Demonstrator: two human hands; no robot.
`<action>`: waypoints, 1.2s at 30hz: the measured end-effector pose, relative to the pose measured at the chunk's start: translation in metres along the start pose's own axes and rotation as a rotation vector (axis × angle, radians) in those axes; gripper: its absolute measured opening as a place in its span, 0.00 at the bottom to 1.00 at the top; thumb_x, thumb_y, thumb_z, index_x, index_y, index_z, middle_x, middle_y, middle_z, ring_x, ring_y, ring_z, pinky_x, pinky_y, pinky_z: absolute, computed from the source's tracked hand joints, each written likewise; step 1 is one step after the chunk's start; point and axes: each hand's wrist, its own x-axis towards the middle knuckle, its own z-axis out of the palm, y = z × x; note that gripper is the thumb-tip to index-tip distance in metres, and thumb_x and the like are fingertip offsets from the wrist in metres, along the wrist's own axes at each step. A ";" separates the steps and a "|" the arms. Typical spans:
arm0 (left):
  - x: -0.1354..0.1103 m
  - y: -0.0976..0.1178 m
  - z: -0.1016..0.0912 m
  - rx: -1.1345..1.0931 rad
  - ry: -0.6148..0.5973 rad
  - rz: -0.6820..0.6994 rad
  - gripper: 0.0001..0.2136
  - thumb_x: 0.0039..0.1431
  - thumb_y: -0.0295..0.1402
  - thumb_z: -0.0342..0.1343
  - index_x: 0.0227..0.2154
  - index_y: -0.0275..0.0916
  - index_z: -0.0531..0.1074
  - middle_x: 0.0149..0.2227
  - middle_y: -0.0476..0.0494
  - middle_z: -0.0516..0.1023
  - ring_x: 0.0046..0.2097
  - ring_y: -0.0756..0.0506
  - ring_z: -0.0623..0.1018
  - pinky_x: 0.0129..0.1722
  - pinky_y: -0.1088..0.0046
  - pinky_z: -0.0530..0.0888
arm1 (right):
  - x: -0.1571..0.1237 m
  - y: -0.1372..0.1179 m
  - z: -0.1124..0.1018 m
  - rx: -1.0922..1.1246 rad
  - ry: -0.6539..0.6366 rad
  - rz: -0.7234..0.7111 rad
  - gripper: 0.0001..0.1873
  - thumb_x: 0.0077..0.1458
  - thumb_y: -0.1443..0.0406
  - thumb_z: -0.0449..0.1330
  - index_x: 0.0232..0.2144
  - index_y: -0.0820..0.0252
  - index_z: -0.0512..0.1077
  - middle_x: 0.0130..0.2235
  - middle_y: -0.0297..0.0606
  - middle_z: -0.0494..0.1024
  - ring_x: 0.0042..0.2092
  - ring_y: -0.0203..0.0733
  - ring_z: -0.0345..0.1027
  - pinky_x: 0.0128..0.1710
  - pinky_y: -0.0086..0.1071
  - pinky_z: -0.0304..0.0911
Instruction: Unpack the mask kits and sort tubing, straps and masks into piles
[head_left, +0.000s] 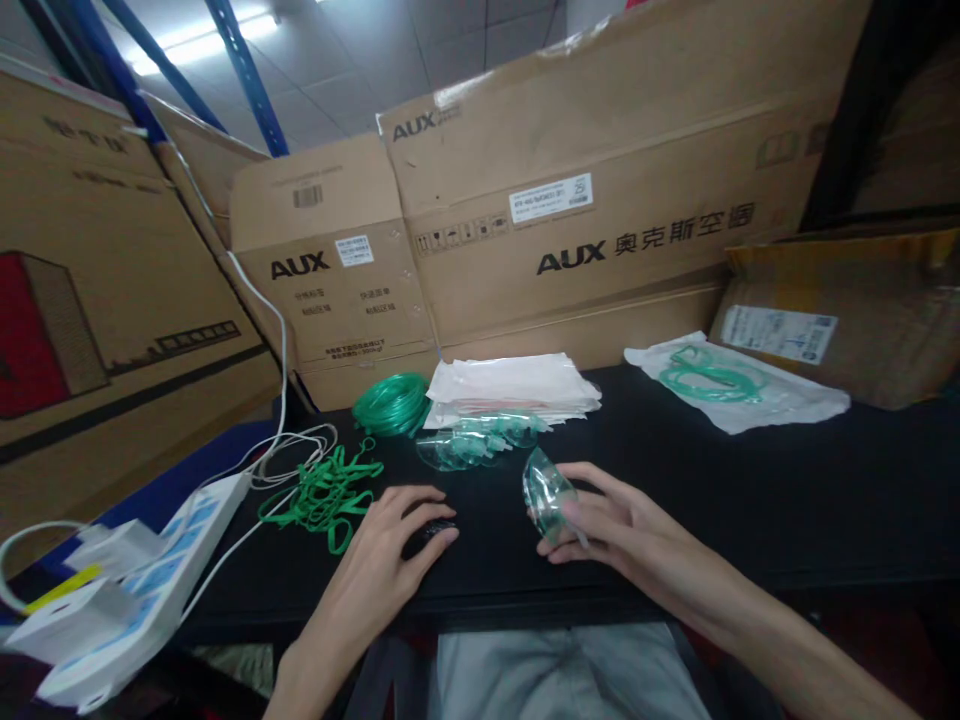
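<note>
My right hand (600, 515) is closed around a clear green-tinted oxygen mask (545, 490), held just above the black table. Its fingers are behind the mask and the thumb is in front. My left hand (401, 540) rests low over the table with fingers curved and apart from the thumb. Small dark, shiny pieces (439, 526) lie between its fingertips and thumb, too small to name. Left of that hand is a tangle of green elastic straps (330, 495). Several more clear masks (469, 445) lie nested in a row beyond my hands.
Behind the masks are a coil of green tubing (391, 404) and a stack of white pouches (517, 385). A white bag with tubing (780, 395) lies back right, by a taped carton (847, 320). A power strip (161, 590) with cables stands left. Cardboard panels (480, 290) wall the back.
</note>
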 end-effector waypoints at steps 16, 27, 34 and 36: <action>0.024 0.050 0.020 -0.587 0.235 0.001 0.08 0.71 0.31 0.51 0.37 0.43 0.73 0.51 0.44 0.77 0.52 0.45 0.80 0.53 0.70 0.74 | 0.003 0.002 0.014 -0.378 0.080 -0.062 0.22 0.55 0.50 0.65 0.45 0.60 0.76 0.30 0.34 0.76 0.30 0.37 0.69 0.30 0.31 0.65; 0.014 0.061 0.045 -0.791 0.159 -0.071 0.06 0.70 0.34 0.54 0.39 0.43 0.76 0.55 0.41 0.79 0.58 0.42 0.79 0.53 0.70 0.79 | 0.000 0.013 0.024 -0.514 0.199 -0.169 0.11 0.58 0.59 0.63 0.42 0.58 0.76 0.34 0.33 0.77 0.34 0.38 0.68 0.34 0.29 0.63; 0.004 0.065 0.050 -0.672 0.169 0.013 0.13 0.68 0.29 0.56 0.53 0.45 0.74 0.59 0.44 0.77 0.58 0.45 0.78 0.59 0.70 0.75 | -0.008 0.013 0.024 -0.528 0.173 -0.175 0.13 0.61 0.57 0.62 0.43 0.60 0.76 0.33 0.33 0.77 0.30 0.34 0.65 0.31 0.27 0.62; 0.004 0.063 0.048 -0.683 0.143 0.035 0.19 0.67 0.28 0.57 0.59 0.45 0.70 0.59 0.45 0.78 0.57 0.46 0.79 0.59 0.72 0.75 | -0.011 0.013 0.024 -0.539 0.161 -0.185 0.13 0.61 0.57 0.62 0.43 0.61 0.76 0.32 0.33 0.76 0.30 0.33 0.65 0.31 0.26 0.62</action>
